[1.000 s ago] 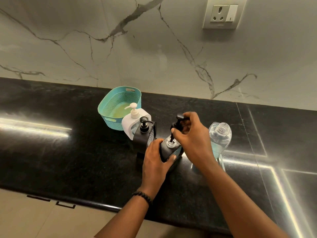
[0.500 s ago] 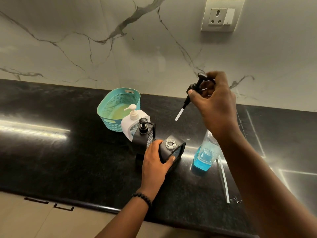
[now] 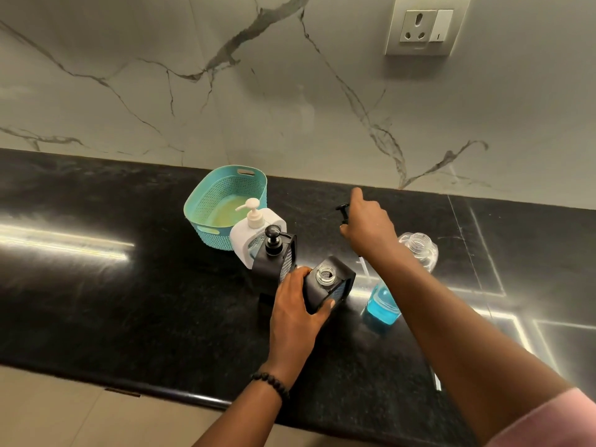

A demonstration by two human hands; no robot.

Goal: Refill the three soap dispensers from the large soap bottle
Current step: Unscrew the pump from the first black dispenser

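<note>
Surface: black speckled stone countertop (image 3: 96, 301), glossy, rounded front edge, light-strip reflections at the left edge and toward the right end. Marble wall runs along the rear edge.

On it:
- teal perforated plastic basket (image 3: 211, 201), close to the rear edge, about mid-length.
- white square pump dispenser (image 3: 250, 235), touching the basket's front-right side.
- black square pump dispenser (image 3: 274, 256), pump on, just in front of the white one.
- second black square dispenser (image 3: 332, 282), open clear neck, tilted, nearer the front edge.
- clear large bottle with blue liquid (image 3: 385, 304), uncapped, right of the open dispenser.
</note>
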